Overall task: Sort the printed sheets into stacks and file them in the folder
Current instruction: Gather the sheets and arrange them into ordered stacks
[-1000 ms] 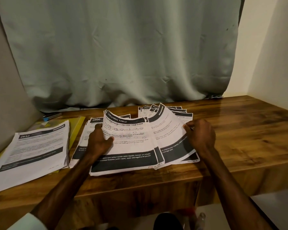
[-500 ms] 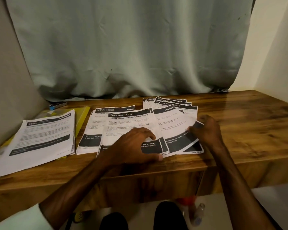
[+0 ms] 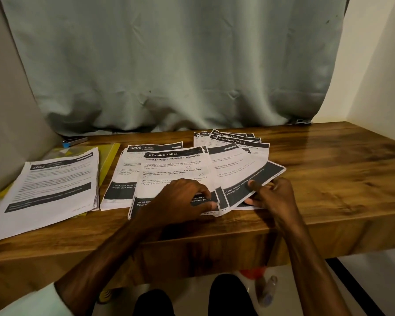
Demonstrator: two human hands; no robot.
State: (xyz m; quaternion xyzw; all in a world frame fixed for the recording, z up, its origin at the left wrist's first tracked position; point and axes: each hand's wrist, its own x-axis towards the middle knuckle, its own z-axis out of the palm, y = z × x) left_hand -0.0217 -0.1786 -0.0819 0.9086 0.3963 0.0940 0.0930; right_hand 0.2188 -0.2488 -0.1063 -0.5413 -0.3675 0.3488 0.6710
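Your left hand (image 3: 180, 201) lies palm down on the front "DRESSING TABLE" sheet (image 3: 176, 167). Its fingers (image 3: 205, 195) are bent and close together, with the tips pressing near the sheet's lower right corner; whether they nip the edge I cannot tell. Your right hand (image 3: 276, 197) pinches the tilted sheet (image 3: 242, 174) just beside it, thumb on top of the black band and the other fingers under the lower edge.

You are at a glossy wooden desk (image 3: 328, 179) set in a corner. A pale grey-green curtain (image 3: 169, 65) hangs behind it down to the desktop. A grey panel (image 3: 5, 110) closes the left side and a cream wall (image 3: 385, 65) the right.

At the left of the desk lies the "2652" stack (image 3: 55, 183). Next to it is the "3800 KITCHEN" stack (image 3: 128, 174), overlapped on its right by the front sheet. Then comes the tilted sheet, and behind it a fan of sheets (image 3: 233, 137), several headed "DRESSING TABLE". A small blue and dark object (image 3: 74, 141) sits at the back left by the curtain. Under the desk, a clear plastic bottle (image 3: 268, 290) is on the pale floor (image 3: 363, 270) beside your dark-clad knees (image 3: 228, 295).

The yellow folder (image 3: 110, 160) lies flat under the "2652" stack, its right edge showing between that stack and the kitchen one. Whether it holds any sheets I cannot tell.
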